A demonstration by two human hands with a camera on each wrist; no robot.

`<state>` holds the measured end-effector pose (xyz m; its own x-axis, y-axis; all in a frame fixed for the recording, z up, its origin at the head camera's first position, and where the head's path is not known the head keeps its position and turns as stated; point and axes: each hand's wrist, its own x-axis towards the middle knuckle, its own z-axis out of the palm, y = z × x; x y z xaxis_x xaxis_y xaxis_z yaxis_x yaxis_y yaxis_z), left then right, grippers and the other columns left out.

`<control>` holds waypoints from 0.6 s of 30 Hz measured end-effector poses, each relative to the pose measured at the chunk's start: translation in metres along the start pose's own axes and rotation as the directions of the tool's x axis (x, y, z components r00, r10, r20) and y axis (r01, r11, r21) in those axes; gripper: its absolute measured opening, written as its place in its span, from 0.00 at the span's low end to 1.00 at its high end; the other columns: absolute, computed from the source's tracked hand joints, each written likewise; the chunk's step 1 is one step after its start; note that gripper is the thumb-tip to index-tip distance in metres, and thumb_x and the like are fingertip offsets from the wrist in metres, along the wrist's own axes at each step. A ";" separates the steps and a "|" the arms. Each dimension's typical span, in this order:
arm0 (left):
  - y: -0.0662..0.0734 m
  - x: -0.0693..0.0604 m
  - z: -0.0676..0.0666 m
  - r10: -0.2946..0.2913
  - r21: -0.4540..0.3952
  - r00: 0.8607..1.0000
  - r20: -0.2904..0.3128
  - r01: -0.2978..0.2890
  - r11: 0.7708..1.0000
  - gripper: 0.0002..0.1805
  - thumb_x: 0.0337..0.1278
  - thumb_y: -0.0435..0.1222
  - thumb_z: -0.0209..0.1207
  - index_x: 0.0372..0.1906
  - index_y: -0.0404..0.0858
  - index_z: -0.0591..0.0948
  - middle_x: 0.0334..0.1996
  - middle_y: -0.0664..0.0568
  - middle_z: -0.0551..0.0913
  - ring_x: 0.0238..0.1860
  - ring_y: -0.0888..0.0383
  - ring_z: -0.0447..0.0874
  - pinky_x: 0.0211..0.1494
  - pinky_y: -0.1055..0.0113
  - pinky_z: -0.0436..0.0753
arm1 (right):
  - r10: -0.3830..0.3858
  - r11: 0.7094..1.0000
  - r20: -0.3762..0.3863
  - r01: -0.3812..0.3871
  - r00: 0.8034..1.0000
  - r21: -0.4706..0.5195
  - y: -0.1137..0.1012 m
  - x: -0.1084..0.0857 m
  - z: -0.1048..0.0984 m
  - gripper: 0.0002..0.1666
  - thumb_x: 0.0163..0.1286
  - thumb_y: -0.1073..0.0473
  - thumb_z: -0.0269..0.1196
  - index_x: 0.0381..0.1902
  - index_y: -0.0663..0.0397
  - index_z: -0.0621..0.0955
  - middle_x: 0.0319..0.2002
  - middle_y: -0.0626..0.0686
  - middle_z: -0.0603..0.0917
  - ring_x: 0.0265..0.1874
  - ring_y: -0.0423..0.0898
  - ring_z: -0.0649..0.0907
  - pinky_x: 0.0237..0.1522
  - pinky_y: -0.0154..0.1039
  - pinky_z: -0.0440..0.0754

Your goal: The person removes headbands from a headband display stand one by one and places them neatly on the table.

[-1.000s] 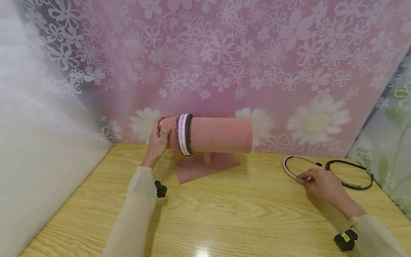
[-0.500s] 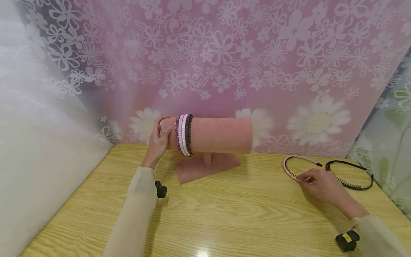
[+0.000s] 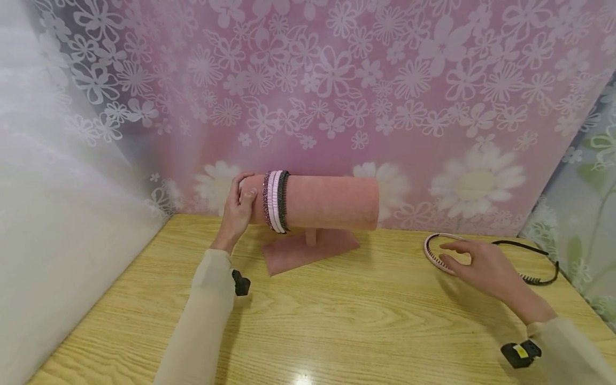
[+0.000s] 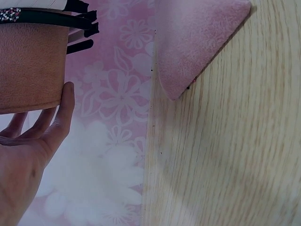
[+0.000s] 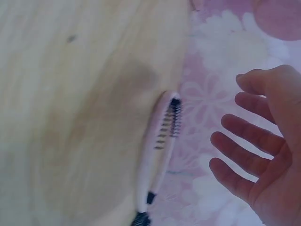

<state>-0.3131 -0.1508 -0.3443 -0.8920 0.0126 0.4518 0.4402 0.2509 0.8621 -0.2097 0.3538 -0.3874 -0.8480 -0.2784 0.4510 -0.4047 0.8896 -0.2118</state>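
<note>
In the head view my left hand [image 3: 237, 211] grips the left end of a pink velvety cylindrical display stand [image 3: 332, 203], thumb in front; other fingers show at that end in the left wrist view. Round the cylinder, near this hand, sit several headbands: a glittery purple-pink headband [image 3: 266, 203], pale ones and a dark glittery headband [image 3: 282, 200]. On the right, my right hand [image 3: 483, 267] hovers above a pink toothed headband [image 3: 427, 251], its thumb and fingers apart and holding nothing. A black toothed headband [image 3: 522, 245] lies beyond, partly hidden by this hand.
The stand's flat base [image 3: 308, 251] rests on a wood-grain table [image 3: 337, 321]. Close behind hangs a pink floral curtain [image 3: 308, 80]. A white surface [image 3: 72, 214] borders the left side and a patterned sheet [image 3: 587, 214] the right.
My right hand has let go of the pink headband and lifted slightly, its fingers spreading. That headband still lies on the table. The left hand and the stand look unmoved.
</note>
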 end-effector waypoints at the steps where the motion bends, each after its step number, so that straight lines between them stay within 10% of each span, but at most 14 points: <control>1: 0.000 0.000 0.000 0.005 0.001 1.000 0.000 -0.005 1.000 0.26 0.76 0.42 0.48 0.74 0.46 0.66 0.65 0.34 0.77 0.55 0.39 0.81 0.55 0.50 0.80 | -0.016 1.000 -0.017 0.016 1.000 -0.005 -0.003 0.002 -0.001 0.17 0.65 0.57 0.71 0.51 0.56 0.88 0.47 0.68 0.88 0.10 0.34 0.68 0.19 0.33 0.62; 18: -0.009 0.004 0.000 0.003 0.010 1.000 0.002 -0.003 1.000 0.27 0.75 0.43 0.47 0.75 0.44 0.65 0.64 0.34 0.78 0.55 0.39 0.81 0.55 0.49 0.79 | -0.175 0.984 -0.207 0.177 0.963 -0.010 -0.045 0.030 -0.013 0.26 0.57 0.60 0.76 0.56 0.55 0.86 0.45 0.62 0.90 0.09 0.23 0.51 0.17 0.32 0.61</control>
<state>-0.3204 -0.1532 -0.3500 -0.8909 0.0153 0.4539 0.4418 0.2609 0.8583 -0.2126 0.3105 -0.3530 -0.6746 -0.3492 0.6504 -0.5449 0.8300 -0.1196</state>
